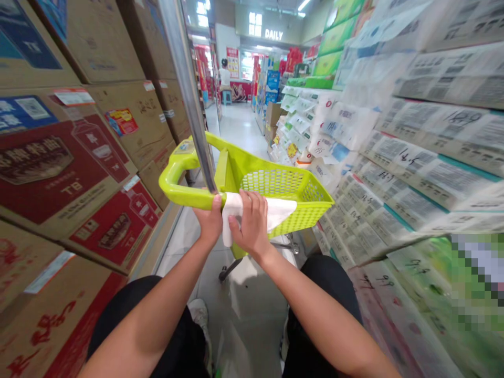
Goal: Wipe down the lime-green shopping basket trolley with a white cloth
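A lime-green shopping cart (pixel 275 184) stands in a narrow shop aisle just ahead of me. My left hand (pixel 209 221) is closed around its green handle bar (pixel 175 191). My right hand (pixel 250 223) presses a white cloth (pixel 277 210) against the handle and the basket's near rim, fingers curled over the cloth. The cloth drapes over the rim toward the right. My knees in black trousers show below my forearms.
Stacked cardboard boxes (pixel 71 173) with red labels wall the left side. Packs of tissue and paper goods (pixel 413 168) fill shelves on the right. A metal pole (pixel 189 89) rises beside the cart. Far down the aisle a person (pixel 224 76) stands near a stool.
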`<state>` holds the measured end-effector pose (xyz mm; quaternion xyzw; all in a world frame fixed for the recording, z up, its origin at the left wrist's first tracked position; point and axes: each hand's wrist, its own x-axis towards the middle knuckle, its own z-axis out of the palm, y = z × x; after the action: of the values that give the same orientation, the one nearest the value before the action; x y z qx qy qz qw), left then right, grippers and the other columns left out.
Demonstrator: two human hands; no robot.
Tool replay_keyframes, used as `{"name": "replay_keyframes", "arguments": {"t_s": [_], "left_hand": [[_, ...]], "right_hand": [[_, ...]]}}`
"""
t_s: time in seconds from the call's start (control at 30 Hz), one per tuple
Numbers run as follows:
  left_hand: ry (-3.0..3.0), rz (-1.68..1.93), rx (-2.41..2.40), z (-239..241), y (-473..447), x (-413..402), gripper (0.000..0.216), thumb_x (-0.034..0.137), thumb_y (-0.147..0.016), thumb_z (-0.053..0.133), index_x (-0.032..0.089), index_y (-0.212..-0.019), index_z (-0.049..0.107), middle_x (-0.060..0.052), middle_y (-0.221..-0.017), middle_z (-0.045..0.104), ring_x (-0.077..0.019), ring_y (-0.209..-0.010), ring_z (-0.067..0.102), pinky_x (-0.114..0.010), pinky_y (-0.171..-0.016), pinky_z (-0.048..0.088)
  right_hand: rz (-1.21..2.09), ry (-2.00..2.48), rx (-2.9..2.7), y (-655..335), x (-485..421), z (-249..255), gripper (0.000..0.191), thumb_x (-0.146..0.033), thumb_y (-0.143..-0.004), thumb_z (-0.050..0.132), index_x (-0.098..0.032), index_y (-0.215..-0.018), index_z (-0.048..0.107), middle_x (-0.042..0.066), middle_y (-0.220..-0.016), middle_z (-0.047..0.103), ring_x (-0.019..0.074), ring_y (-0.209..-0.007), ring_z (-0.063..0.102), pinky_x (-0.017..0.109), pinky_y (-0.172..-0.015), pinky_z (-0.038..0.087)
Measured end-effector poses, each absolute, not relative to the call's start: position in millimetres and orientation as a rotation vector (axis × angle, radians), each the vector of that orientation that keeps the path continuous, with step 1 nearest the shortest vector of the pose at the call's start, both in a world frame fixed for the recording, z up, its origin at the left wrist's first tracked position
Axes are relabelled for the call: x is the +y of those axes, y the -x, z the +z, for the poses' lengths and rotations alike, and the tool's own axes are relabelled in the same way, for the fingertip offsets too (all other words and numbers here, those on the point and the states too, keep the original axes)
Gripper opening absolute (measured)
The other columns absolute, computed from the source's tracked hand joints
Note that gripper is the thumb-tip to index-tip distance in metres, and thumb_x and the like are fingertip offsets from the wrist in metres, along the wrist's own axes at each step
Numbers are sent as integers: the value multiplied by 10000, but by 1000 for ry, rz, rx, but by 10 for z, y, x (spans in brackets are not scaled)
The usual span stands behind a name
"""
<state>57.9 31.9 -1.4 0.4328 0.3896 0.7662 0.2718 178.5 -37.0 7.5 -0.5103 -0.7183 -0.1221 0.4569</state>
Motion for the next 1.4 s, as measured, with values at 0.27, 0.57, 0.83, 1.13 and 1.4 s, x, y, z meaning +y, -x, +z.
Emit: {"name": "replay_keyframes", "arguments": {"t_s": [0.27, 0.57, 0.83, 1.13, 1.4], "left_hand": [[-1149, 2126, 1094, -37, -302, 558, 486, 580, -742, 728, 150, -962, 676, -96, -969, 731, -219, -886, 710, -369, -880, 571], [-1085, 2158, 1070, 28, -346, 464, 463, 571, -740, 757, 154, -924, 675, -88, -933, 732, -219, -868, 707, -376, -880, 571], [-1155, 2083, 1027, 23, -434, 321, 430, 531, -766, 749, 161, -968, 662, -81, -934, 739, -211, -841, 719, -351, -835, 582], [-1162, 2115, 1059, 1, -316, 496, 478, 571, -751, 753, 166, -985, 654, -99, -987, 736, -222, -902, 725, -366, -889, 584], [-1125, 2135, 1059, 102, -306, 561, 517, 601, -694, 783, 149, -907, 651, -91, -915, 718, -212, -848, 699, -383, -874, 580]], "right_hand": [[-363, 1554, -1883, -2778, -218, -61, 500, -471, -1076, 344, -176, -1386, 603, 139, -1156, 661, 309, -1093, 548, 461, -1011, 402], [-461, 1728, -1687, -3329, -239, -202, 446, -438, -1078, 367, -195, -1265, 691, 148, -1256, 646, 313, -1208, 519, 488, -1122, 326], [-250, 1392, -1787, -1884, -338, 110, 571, -495, -1040, 439, -167, -1505, 472, 157, -1389, 575, 310, -1294, 468, 511, -1175, 273], [-221, 1438, -1907, -2168, -195, 121, 494, -474, -1097, 337, -235, -1490, 518, 110, -1352, 621, 277, -1217, 515, 423, -1071, 329], [-438, 1943, -1719, -3303, -36, -71, 465, -420, -1089, 320, -184, -1058, 720, 131, -1042, 683, 276, -1010, 536, 394, -950, 335]]}}
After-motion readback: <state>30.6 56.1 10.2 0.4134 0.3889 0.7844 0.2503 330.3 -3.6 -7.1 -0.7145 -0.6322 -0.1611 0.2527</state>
